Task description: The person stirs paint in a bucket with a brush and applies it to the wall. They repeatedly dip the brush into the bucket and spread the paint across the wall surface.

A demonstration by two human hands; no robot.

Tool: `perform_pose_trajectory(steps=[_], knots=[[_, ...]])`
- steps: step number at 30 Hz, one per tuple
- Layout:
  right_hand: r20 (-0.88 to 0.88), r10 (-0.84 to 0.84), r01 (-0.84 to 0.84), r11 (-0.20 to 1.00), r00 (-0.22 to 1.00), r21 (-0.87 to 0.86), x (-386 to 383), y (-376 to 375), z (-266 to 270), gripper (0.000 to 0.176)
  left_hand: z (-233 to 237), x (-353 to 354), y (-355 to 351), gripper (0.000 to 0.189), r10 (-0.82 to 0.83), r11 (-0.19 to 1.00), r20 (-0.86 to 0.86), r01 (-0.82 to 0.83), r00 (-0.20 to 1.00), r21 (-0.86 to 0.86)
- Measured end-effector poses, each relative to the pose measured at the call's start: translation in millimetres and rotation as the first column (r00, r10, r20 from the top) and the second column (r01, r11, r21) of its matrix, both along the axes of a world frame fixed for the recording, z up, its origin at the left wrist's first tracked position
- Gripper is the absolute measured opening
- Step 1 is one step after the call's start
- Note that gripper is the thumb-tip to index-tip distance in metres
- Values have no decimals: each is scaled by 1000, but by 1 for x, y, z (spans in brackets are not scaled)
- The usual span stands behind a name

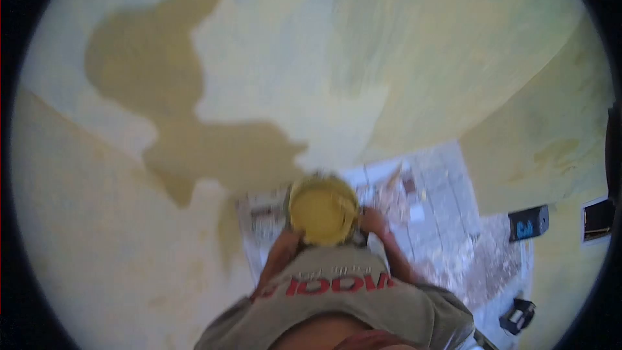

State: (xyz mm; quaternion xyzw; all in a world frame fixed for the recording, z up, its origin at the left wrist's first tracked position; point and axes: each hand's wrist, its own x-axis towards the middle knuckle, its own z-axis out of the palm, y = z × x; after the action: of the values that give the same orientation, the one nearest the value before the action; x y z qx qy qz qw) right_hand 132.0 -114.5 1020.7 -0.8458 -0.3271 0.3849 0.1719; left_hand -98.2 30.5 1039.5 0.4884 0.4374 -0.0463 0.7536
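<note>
A round bucket [290, 202] with a yellowish, paint-like mix [319, 210] inside is right in front of my body. My left hand [289, 244] grips its near left side, fingers partly hidden against the wall of the bucket. On the opposite side, my right hand [372, 220] is closed at the rim. Something light-coloured, perhaps a tool, lies against the inner right wall of the bucket; its kind is too blurred to make out.
Walls [272, 45] patchy with yellow surround me, carrying my shadow. Paper sheets [265, 225] and scattered debris cover parts of the tiled floor [440, 181]. A dark box [528, 223] with a blue mark, a small black object [517, 316] and a wall opening [597, 220] are on the right.
</note>
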Motion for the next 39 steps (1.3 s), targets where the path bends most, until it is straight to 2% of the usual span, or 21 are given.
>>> perform_pose_trajectory(steps=[1, 3, 5, 7, 8, 10, 13, 16, 20, 22, 23, 25, 26, 27, 28, 29, 31, 34, 36, 38, 39], knots=[[89, 56, -73, 978, 994, 197, -4, 9, 8, 40, -21, 1, 3, 40, 279, 949, 86, -261, 957, -176], [77, 50, -65, 976, 996, 208, -8, 19, -4, 27, -18, 0, 10, 46, 230, 964, -27, -232, 973, -130], [-13, 24, -18, 939, 1000, 342, -16, 28, 6, 25, 1, 2, 11, 47, 193, 975, -93, -202, 977, -94], [-239, -88, 129, 979, 967, 160, -27, 40, 7, 24, 12, 6, 11, 46, 146, 989, -86, -147, 986, -11], [-246, -98, 138, 979, 964, 150, -33, 47, 12, 24, 15, 5, 10, 46, 137, 990, -95, -139, 986, -18], [-461, -122, 145, 989, 879, 16, -63, 44, 26, 21, 20, -14, -11, 46, 165, 983, -97, -172, 981, -62], [-444, -174, 189, 982, 879, -10, -90, 62, 21, 19, -36, -38, -6, 46, -1, 997, -85, 8, 996, 80], [-481, -161, 274, 945, 862, 175, -111, 71, -15, 18, -8, -34, -7, 45, 41, 999, -53, -40, 998, 16], [-537, -185, 328, 927, 823, 184, -123, 74, 15, 17, -3, -40, -5, 44, 60, 998, -7, -60, 998, -6], [-671, -183, 354, 927, 719, 127, -123, 70, 16, 19, 5, -39, -2, 44, -29, 999, -97, 31, 995, 18], [-666, -184, 362, 922, 723, 139, -120, 68, 14, 19, -2, -42, 1, 44, -39, 999, -88, 41, 995, 28], [-679, -144, 317, 939, 720, 137, -116, 61, 6, 19, -19, -51, 5, 44, -145, 955, -84, 162, 986, 248], [-661, -160, 344, 926, 733, 158, -118, 58, -1, 19, -2, -44, 6, 44, -177, 946, -60, 187, 982, 265], [-325, -127, 240, 910, 937, 339, -124, 54, -13, 21, 24, -37, 3, 43, -73, 984, -74, 84, 995, 155], [66, -120, 78, 891, 991, 448, -126, 49, -18, 22, 40, -33, -1, 43, 29, 999, -106, -25, 994, 40], [80, -148, 96, 885, 986, 455, -122, 43, -11, 22, 38, -34, 0, 43, 2, 999, -91, 3, 996, 46], [104, 6, -39, 945, 995, 326, -124, 29, 16, 24, 30, -42, 2, 44, -83, 983, -236, 119, 968, 142], [-12, -107, 106, 956, 994, 275, -121, 20, 23, 29, 36, -39, 6, 48, -117, 985, -272, 146, 955, 87], [-53, -169, 177, 941, 984, 289, -117, 14, 11, 29, -10, -54, 15, 47, -151, 981, -205, 171, 967, 89], [-324, -306, 410, 851, 895, 328, -111, 9, -14, 28, -21, -55, 16, 45, -172, 978, -148, 187, 974, 89], [-327, -313, 419, 843, 892, 336, -106, 5, 1, 28, -11, -52, 9, 44, -32, 999, -156, 31, 987, -11]])
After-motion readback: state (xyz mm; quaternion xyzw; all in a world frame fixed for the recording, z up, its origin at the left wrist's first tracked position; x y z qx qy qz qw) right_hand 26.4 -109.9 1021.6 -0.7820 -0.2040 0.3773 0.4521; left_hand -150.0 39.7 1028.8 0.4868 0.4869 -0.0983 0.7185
